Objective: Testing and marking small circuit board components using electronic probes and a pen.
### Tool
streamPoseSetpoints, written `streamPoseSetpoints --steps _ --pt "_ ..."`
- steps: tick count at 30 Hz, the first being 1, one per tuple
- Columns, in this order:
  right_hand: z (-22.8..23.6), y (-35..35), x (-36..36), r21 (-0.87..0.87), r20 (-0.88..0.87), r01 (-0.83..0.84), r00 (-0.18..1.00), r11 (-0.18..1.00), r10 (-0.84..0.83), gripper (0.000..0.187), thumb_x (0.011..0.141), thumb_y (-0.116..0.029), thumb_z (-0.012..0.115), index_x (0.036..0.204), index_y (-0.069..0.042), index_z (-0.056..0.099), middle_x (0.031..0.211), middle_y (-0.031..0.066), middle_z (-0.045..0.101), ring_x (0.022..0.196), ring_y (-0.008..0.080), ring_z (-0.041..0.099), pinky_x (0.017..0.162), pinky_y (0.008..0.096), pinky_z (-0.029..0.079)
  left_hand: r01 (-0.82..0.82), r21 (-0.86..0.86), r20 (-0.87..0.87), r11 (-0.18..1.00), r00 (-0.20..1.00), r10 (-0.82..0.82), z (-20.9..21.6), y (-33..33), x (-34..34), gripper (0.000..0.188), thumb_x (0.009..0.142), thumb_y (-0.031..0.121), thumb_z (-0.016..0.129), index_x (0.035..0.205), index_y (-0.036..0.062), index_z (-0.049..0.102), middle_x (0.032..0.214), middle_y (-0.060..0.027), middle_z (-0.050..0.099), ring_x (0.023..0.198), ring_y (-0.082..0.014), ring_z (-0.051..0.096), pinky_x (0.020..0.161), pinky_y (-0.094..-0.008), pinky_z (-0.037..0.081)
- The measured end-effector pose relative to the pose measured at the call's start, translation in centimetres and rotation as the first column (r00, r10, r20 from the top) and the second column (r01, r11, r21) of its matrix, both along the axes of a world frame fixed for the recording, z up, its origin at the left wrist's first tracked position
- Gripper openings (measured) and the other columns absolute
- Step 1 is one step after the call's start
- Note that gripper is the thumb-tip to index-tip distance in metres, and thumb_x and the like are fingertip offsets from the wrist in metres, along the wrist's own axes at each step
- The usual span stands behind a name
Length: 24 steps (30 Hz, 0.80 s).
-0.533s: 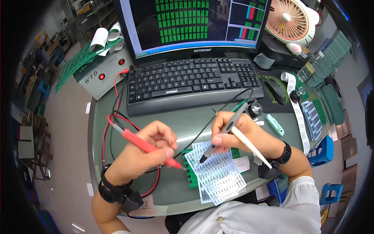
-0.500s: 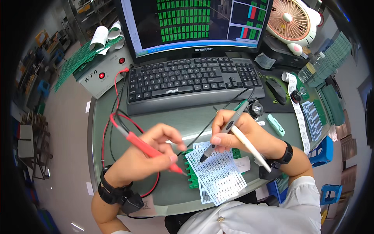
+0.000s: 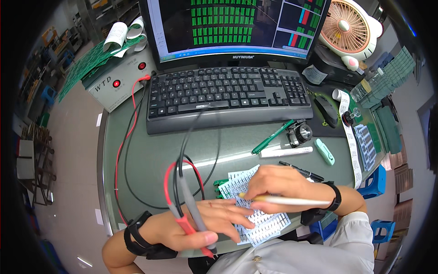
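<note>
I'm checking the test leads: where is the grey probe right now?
In the head view, low and left of centre, the grey probe is in the left hand, beside the red probe and left of the printed sheets.

At upper right, a round white plastic fan (image 3: 344, 26) with pinkish grille; just right of a long black keyboard (image 3: 230, 119), a black computer mouse (image 3: 326, 111); nearer, a small mint-green plastic tool (image 3: 324, 151); further right, blue plastic stools (image 3: 377, 175).
</note>
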State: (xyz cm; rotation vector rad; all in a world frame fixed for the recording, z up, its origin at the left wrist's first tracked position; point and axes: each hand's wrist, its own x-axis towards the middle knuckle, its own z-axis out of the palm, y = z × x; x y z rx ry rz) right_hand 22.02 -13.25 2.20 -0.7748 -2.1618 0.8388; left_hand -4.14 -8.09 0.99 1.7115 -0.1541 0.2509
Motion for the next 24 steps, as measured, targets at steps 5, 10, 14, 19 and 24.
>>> streamPoseSetpoints --steps 5,10,14,19,24 --pt "-1.0 -0.8 -0.4 0.135 0.077 0.044 0.996 0.99 -0.055 0.027 0.078 -0.007 0.074 0.103 -0.004 0.064 0.093 0.0083 0.062 0.083 0.0256 0.065 0.07 0.0351 0.055 -0.008 0.122 -0.073 0.993 0.997 0.017 -0.7 -0.6 -0.4 0.03 0.095 0.02 0.044 0.113 0.0033 0.061 0.137 -0.0153 0.054 0.136 -0.0319 0.043 0.118 -0.0506 0.022" --pt "-1.5 -1.2 -0.7 0.09 0.031 0.081 0.996 0.993 -0.084 0.024 0.08 -0.007 0.073 0.102 -0.004 0.065 0.088 0.0069 0.063 0.076 0.0232 0.065 0.063 0.0337 0.054 -0.02 0.113 -0.087 0.993 0.996 0.03 -0.8 -0.5 -0.3 0.029 0.094 0.019 0.045 0.114 0.0041 0.061 0.134 -0.014 0.056 0.135 -0.0295 0.044 0.117 -0.0509 0.023" --pt "-1.1 -0.5 -1.7 0.049 -0.067 0.118 0.991 0.992 -0.115 0.018 0.082 -0.007 0.071 0.099 -0.003 0.065 0.083 0.0069 0.063 0.072 0.0236 0.065 0.061 0.0334 0.053 -0.047 0.09 -0.095 0.995 0.994 0.055 -1.0 -0.5 -0.3 0.029 0.094 0.019 0.047 0.113 0.0038 0.061 0.132 -0.014 0.058 0.133 -0.0294 0.047 0.117 -0.05 0.026" --pt "-1.9 -0.7 -1.6 0.017 0.026 0.117 0.993 0.993 -0.117 0.016 0.079 -0.005 0.074 0.09 -0.002 0.063 0.081 0.01 0.069 0.068 0.0245 0.068 0.059 0.0316 0.055 -0.086 0.125 -0.067 0.989 0.993 0.094 -0.7 -0.8 -0.2 0.028 0.094 0.019 0.047 0.113 0.0037 0.061 0.13 -0.0134 0.059 0.131 -0.0292 0.048 0.116 -0.0493 0.027" --pt "-1.8 -0.6 -1.7 0.039 0.046 0.113 0.992 0.993 -0.115 0.017 0.078 -0.005 0.075 0.089 -0.002 0.063 0.079 0.0098 0.068 0.068 0.0248 0.068 0.06 0.032 0.056 -0.096 0.141 -0.059 0.985 0.993 0.105 -0.6 -0.8 -0.1 0.028 0.092 0.02 0.049 0.111 0.0028 0.061 0.126 -0.0146 0.061 0.128 -0.0309 0.051 0.115 -0.0495 0.029"
